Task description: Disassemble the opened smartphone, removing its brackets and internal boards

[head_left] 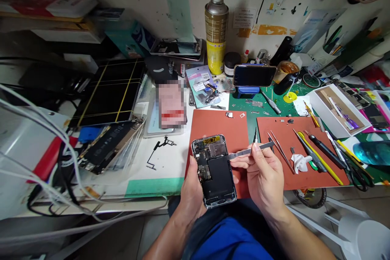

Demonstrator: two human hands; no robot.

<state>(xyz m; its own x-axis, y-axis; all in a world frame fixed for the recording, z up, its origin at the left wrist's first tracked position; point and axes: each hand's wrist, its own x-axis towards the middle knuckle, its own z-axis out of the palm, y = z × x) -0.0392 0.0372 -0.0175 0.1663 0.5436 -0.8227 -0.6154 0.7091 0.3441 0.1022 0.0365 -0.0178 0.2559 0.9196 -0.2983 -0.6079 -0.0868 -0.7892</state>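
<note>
My left hand grips an opened smartphone by its left edge, over the front of a red-brown mat. The phone's screen is off, so its black battery and circuit boards show. Between the thumb and fingers of my right hand is a flat metal pry tool with a ridged grip. Its left tip is at the phone's upper right edge; whether it touches is hard to tell. Just behind that hand a pointed screwdriver lies on the bench. A thin black flex cable rests on white paper to the left.
A second red-brown mat on the right bears tweezers, several slim tools, scissors and crumpled tissue. A phone on a blue stand and a spray can stand behind. White cables hang at left.
</note>
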